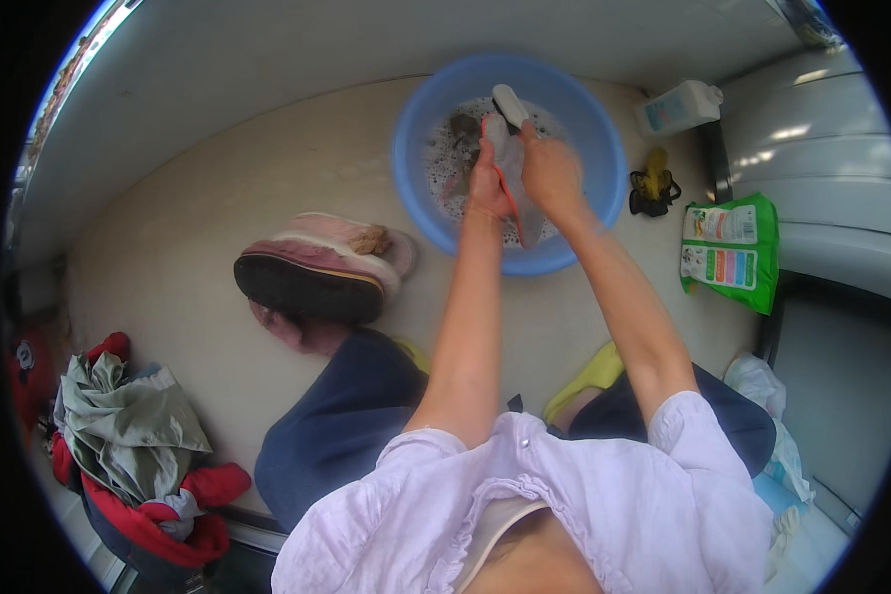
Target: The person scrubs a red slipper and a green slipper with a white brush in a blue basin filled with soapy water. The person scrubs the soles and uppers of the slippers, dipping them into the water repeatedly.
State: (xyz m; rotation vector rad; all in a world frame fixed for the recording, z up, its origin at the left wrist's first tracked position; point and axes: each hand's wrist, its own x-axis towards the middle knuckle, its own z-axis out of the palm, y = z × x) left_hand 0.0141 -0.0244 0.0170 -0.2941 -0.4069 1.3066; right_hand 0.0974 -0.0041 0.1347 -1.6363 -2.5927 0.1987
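Note:
A blue plastic basin (601,174) of sudsy water (439,148) stands on the floor before me. Over it, my left hand (488,184) grips a long grey shoe or insole (516,167) with an orange edge; which of the two I cannot tell. My right hand (553,172) is closed around a white-backed scrub brush (511,105), index finger stretched along its back. The brush lies close against the grey piece, its bristles mostly hidden. A dark soaked item (464,128) shows among the bubbles at the basin's left side.
Pink padded shoes or slippers (319,267), one dark sole showing, lie left of the basin. To its right are a white bottle (679,108), a yellow-and-black bundle (653,185) and a green printed bag (731,252). Piled clothes (134,431) sit lower left; a plastic bag (757,386) lies right.

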